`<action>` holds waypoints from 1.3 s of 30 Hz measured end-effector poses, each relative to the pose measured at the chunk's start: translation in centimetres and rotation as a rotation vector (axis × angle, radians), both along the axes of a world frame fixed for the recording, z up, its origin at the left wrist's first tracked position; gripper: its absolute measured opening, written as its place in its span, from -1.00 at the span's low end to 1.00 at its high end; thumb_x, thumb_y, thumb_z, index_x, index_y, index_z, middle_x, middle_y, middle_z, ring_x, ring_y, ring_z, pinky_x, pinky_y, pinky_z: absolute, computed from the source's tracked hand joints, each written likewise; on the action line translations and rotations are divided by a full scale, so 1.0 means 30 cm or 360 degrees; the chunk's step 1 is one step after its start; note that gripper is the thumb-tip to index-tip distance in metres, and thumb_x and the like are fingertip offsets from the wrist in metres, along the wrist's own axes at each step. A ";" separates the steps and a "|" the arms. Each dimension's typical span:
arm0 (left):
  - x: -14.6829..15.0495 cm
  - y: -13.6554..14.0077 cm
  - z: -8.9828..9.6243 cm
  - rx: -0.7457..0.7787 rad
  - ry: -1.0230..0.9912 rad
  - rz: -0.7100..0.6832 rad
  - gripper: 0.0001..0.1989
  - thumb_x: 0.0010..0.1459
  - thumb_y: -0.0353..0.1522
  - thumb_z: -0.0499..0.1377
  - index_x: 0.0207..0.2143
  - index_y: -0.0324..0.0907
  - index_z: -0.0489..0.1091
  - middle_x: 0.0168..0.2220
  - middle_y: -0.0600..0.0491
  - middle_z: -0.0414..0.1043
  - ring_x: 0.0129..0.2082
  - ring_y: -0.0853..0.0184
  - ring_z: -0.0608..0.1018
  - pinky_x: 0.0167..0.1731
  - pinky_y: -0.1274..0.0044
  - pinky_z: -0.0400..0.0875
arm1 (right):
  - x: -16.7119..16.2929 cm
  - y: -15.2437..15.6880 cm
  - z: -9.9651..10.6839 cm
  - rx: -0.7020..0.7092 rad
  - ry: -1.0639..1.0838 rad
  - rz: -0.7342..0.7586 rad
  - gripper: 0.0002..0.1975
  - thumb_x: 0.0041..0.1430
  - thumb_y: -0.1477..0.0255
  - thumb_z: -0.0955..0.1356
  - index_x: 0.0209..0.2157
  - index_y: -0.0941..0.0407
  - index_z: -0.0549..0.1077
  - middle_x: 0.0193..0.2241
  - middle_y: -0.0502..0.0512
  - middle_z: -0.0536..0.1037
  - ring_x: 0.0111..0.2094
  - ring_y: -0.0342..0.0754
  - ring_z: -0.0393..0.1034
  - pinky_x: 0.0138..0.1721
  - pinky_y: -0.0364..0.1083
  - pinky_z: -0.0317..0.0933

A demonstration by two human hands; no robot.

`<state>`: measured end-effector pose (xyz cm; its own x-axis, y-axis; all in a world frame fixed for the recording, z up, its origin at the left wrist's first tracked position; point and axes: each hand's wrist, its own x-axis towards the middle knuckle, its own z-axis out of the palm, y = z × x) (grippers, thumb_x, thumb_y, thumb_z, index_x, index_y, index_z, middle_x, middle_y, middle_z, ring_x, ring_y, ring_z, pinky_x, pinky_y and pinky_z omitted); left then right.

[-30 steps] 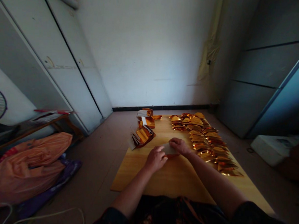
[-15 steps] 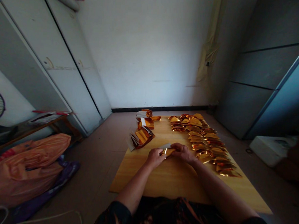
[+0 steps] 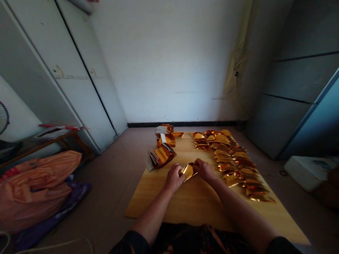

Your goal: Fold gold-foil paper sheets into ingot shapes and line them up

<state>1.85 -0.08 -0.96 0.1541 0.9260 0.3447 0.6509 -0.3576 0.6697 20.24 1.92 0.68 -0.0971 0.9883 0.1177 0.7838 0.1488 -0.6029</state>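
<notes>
A sheet of shiny gold foil paper (image 3: 188, 172), partly folded, is held between my two hands above the wooden board. My left hand (image 3: 175, 176) pinches its left end, fingers closed. At the right end, my right hand (image 3: 203, 169) grips it with curled fingers. Rows of folded gold paper pieces (image 3: 223, 158) lie along the right side of the board, close to my right hand. Beyond my left hand stands a fanned stack of gold paper sheets (image 3: 163, 154) with pale backs, at the board's left edge.
The wooden board (image 3: 173, 205) spans the space in front of me. Another gold paper bundle (image 3: 166, 136) sits at its far left corner. An orange bag (image 3: 39, 181) is on the floor at left, a white box (image 3: 304, 171) at right. A wardrobe (image 3: 79, 71) stands at left.
The foil paper has turned so its gold face shows more, and the pale part seen behind it is out of sight. Both hands have shifted slightly and remain on it.
</notes>
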 end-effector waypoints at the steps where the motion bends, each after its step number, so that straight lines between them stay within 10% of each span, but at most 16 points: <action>1: 0.000 0.005 -0.010 0.0038 -0.0011 0.0036 -0.77 -0.13 -0.52 0.15 -0.33 -0.17 0.37 -0.10 -0.02 0.41 0.00 0.24 0.42 0.01 0.42 0.31 | -0.016 0.000 0.009 -0.0007 -0.0154 -0.0033 -0.85 0.16 0.42 0.24 -0.29 0.12 0.42 -0.42 0.02 0.54 -0.41 -0.14 0.38 -0.41 -0.21 0.10; 19: 0.049 -0.025 -0.045 -0.0023 0.0349 0.0372 -0.70 0.02 -0.56 0.13 -0.16 -0.26 0.44 0.20 -0.16 0.14 0.20 0.14 0.24 0.17 0.36 0.18 | -0.096 0.025 0.010 -0.0074 -0.0749 -0.0166 -0.77 0.31 0.40 0.16 -0.13 0.16 0.37 -0.22 0.23 0.55 -0.27 -0.04 0.48 -0.35 -0.17 0.18; 32: 0.040 -0.048 0.038 -0.0030 0.0924 0.0040 -0.78 0.20 -0.37 0.05 -0.31 -0.17 0.51 -0.21 -0.08 0.47 -0.14 0.22 0.42 -0.12 0.40 0.30 | -0.073 0.004 0.021 -0.0007 -0.0707 -0.0147 -0.76 0.30 0.30 0.18 -0.19 0.08 0.41 -0.20 0.12 0.56 -0.25 -0.09 0.45 -0.34 -0.18 0.13; 39: -0.036 0.073 0.059 -0.0132 0.0665 -0.0240 -0.67 0.11 -0.51 0.03 -0.25 -0.01 0.51 -0.03 0.15 0.48 -0.02 0.35 0.44 0.03 0.48 0.23 | -0.066 -0.040 0.029 -0.0048 -0.0746 -0.0295 -0.76 0.33 0.35 0.14 -0.16 0.11 0.37 -0.24 0.20 0.56 -0.28 -0.03 0.49 -0.35 -0.15 0.17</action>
